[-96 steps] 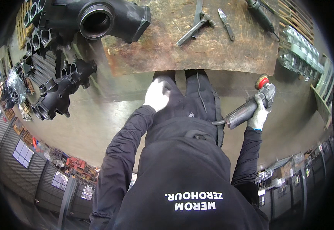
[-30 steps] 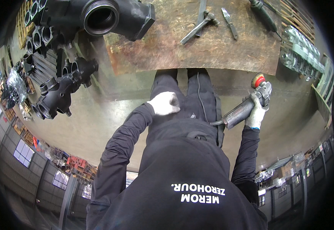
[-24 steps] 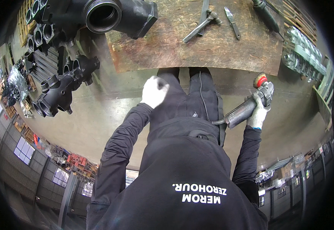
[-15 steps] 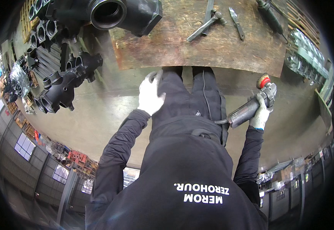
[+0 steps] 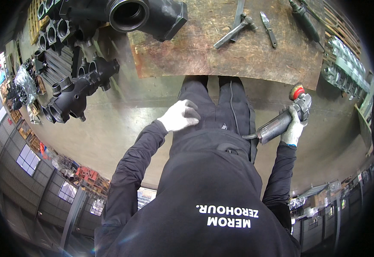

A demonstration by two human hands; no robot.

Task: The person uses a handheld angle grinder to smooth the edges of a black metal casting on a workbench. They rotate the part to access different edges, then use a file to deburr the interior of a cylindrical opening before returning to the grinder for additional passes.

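Note:
My right hand (image 5: 294, 129), in a white work glove, is wrapped round an angle grinder (image 5: 274, 129) held out to my right side. A red-backed wire cup brush (image 5: 297, 92) sits on its head, just off the front edge of the workbench (image 5: 187, 60). From its rear end a grey cord (image 5: 234, 107) runs up along my trousers. Also gloved, my left hand (image 5: 179, 116) hovers at or rests on my thigh; I cannot tell if it touches. Its fingers are loosely bent and apart, with nothing seen in them.
A hammer (image 5: 234, 33), a flat metal bar (image 5: 238, 15), a knife-like scraper (image 5: 268, 29) and a dark cylindrical tool (image 5: 304, 21) lie on the bench. A big black pipe casting (image 5: 163, 21) overhangs its left end. More black castings (image 5: 73, 98) stand left; grey metal parts (image 5: 345, 64) stand right.
My left hand has come back from the bench edge toward my body and turned rightward over the thigh. The right hand keeps its hold on the grinder. The view has shifted slightly.

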